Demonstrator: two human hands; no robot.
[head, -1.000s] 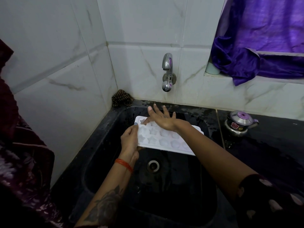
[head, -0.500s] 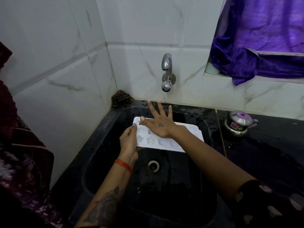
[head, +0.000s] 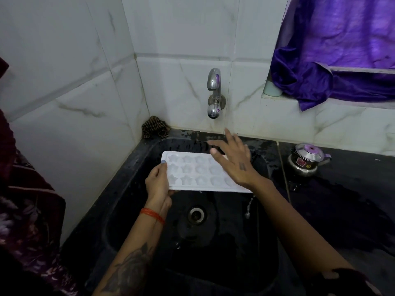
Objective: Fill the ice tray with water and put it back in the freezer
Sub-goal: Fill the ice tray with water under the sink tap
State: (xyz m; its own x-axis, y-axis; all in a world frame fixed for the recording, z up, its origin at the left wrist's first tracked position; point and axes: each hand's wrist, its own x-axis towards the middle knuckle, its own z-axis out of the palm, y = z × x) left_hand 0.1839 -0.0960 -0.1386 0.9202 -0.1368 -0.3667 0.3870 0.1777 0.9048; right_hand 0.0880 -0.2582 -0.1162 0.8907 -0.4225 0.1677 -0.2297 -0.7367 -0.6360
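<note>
A white ice tray with star-shaped and round cells is held level over the black sink. My left hand grips its left end, thumb on top. Above the tray's right end hovers my right hand, open with fingers spread, reaching toward the wall below the chrome tap. No water runs from the tap. A thin stream of water drips from the tray's near right edge into the sink.
The sink drain lies below the tray. A dark scrubbing cloth sits in the back left corner. A small steel kettle with a purple lid stands on the wet black counter at right. Purple fabric hangs over a ledge.
My right hand has lifted off the tray's left part and moved right and back toward the tap. The tray has shifted slightly and water now drips from its edge.
</note>
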